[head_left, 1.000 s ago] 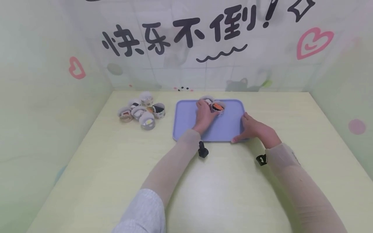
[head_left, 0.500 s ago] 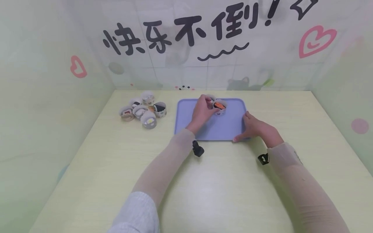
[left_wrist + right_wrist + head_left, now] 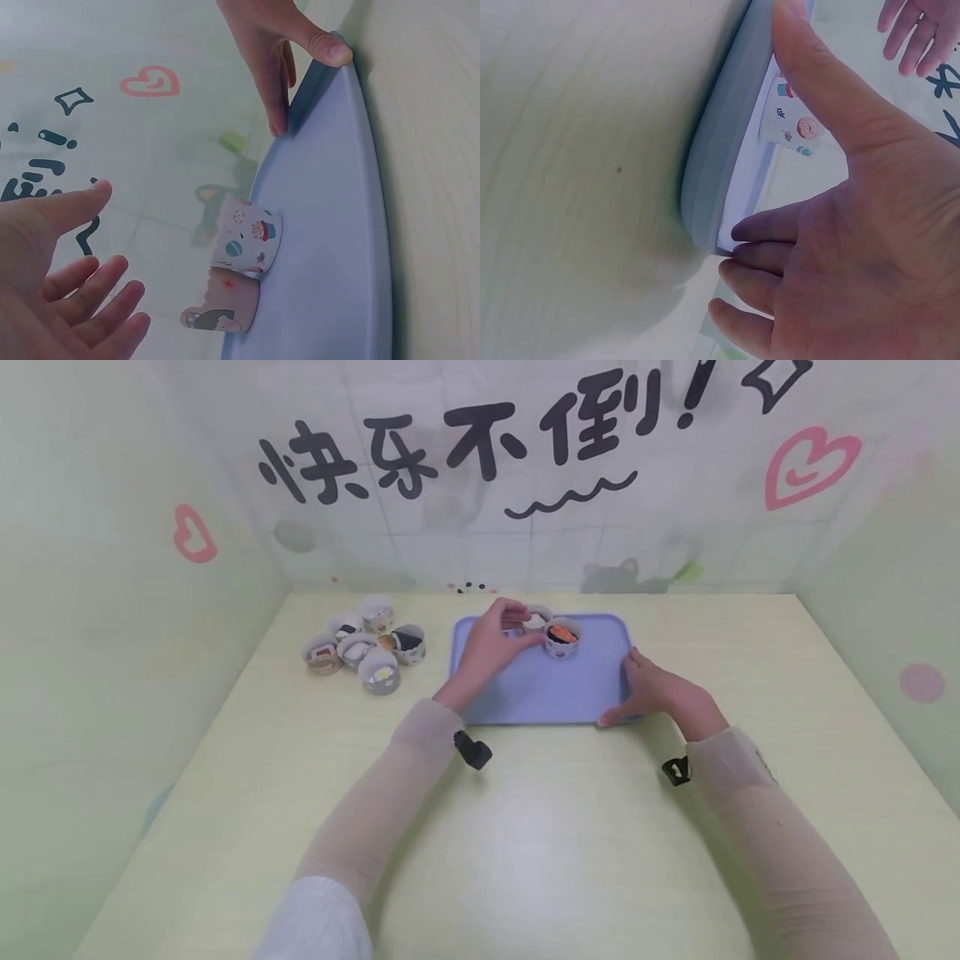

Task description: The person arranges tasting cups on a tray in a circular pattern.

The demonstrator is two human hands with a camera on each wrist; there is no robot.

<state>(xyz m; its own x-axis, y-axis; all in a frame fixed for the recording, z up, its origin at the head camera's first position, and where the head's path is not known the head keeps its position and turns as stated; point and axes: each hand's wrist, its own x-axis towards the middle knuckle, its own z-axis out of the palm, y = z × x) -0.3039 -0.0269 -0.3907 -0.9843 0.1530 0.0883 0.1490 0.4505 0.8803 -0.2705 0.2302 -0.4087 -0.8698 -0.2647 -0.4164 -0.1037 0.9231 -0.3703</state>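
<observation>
Spreading between pale printed walls, a light wood-grain table [image 3: 517, 843] fills the foreground. Far wall [image 3: 480, 547]: faint tile lines, large black Chinese characters [image 3: 483, 443], a black wavy line [image 3: 572, 497], a pink heart [image 3: 812, 468] at right. Left wall [image 3: 105, 668] carries a second, smaller heart [image 3: 194, 533]; right wall [image 3: 900, 610], a pinkish dot [image 3: 922, 683].

Lavender tray [image 3: 570, 693] lies flat near the table's far edge, roughly central. At its far side, two small printed cups upright: the nearer one [image 3: 561, 648] holds an orange-and-dark piece [image 3: 562, 632]; the other [image 3: 537, 620], farther and slightly left, holds something pale. Well left of the tray, a cluster of similar cups [image 3: 380, 678] sits close together on bare tabletop, a dark piece showing in the rightmost.

Left hand [image 3: 491, 647]: over the tray's left half, just left of the two cups. Thumb and fingers wide apart, nothing held; left wrist view shows a gap between it and the cups.

Right hand [image 3: 655, 687]: gripping the tray at its right end. Thumb on the near-right corner, fingers against the right side farther back, a broad span between. Long beige sleeves [image 3: 772, 843] on both arms; small black device [image 3: 677, 771] at each wrist.
</observation>
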